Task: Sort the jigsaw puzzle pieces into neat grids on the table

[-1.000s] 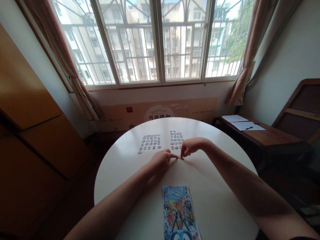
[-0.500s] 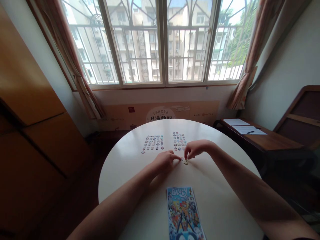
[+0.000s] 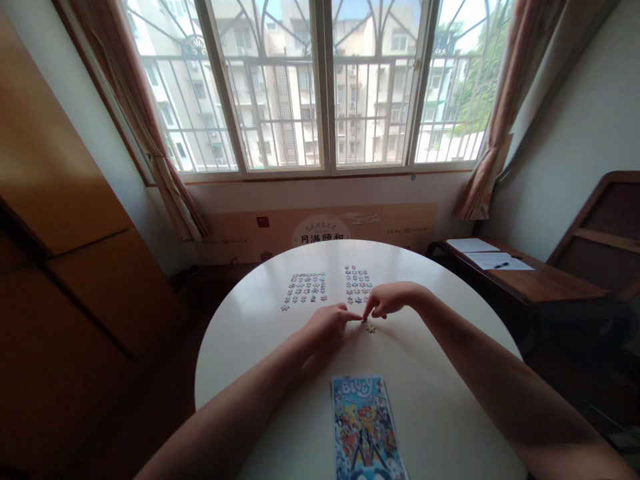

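Note:
Over the middle of the round white table, my left hand points right with its index finger stretched out and the other fingers curled under. Its fingertip touches a small jigsaw puzzle piece. From the other side, my right hand reaches in, index finger angled down onto the same piece and the remaining fingers bent. The two fingertips nearly meet and cover most of that piece. Just below them lies a yellowish puzzle piece; whether the two pieces are joined I cannot tell. Neither hand lifts anything.
Loose puzzle pieces lie in rows, one group at the back left and another behind my right hand. A colourful Bluey picture sheet lies near me on the table. Papers and a pen rest on a wooden side table.
My right index fingertip has moved slightly left, onto the piece by my left fingertip. My left hand stays almost in place.

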The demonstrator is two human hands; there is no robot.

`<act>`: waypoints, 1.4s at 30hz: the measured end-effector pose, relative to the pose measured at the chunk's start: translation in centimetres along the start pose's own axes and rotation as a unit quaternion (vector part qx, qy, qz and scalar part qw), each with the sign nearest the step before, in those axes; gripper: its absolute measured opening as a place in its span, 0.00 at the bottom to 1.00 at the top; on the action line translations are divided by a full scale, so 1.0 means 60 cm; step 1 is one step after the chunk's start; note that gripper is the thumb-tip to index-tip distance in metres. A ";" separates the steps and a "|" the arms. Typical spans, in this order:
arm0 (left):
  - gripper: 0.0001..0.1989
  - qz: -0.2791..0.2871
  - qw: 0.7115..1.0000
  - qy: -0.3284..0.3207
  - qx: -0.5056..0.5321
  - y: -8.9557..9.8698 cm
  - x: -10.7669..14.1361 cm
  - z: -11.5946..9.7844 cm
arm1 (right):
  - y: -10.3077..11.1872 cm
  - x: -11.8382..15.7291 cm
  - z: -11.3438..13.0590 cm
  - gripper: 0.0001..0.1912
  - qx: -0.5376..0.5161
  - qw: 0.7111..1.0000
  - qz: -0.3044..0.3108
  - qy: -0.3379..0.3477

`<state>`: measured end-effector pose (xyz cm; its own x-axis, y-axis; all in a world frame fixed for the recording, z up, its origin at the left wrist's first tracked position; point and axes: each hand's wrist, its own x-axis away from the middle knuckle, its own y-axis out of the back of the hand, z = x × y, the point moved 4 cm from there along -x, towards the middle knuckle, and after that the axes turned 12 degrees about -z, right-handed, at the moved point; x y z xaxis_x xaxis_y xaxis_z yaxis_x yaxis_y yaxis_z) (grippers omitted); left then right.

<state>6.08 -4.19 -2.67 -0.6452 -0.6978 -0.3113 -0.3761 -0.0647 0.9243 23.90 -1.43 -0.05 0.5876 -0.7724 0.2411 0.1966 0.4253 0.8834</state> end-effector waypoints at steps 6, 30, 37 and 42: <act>0.23 -0.024 1.000 0.000 0.008 -0.006 -0.001 0.005 | 0.009 0.013 0.000 0.21 0.034 0.996 -0.001 -0.081; 0.23 -0.037 0.999 0.014 0.029 -0.011 -0.006 0.011 | 0.008 0.012 -0.209 0.17 0.131 0.868 -0.413 -0.241; 0.23 -0.031 0.999 0.021 0.020 -0.010 -0.006 0.006 | -0.003 0.004 -0.227 0.13 0.144 0.844 -0.462 -0.232; 0.20 -0.022 0.999 0.022 -0.008 -0.010 -0.007 0.000 | -0.001 -0.009 -0.232 0.13 0.142 0.836 -0.476 -0.236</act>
<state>6.58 -3.87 -3.07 -0.5986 -0.7245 -0.3417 -0.3924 -0.1067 0.9136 34.49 5.50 -5.84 -0.1167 -0.8259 -0.5516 0.1658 -0.5638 0.8091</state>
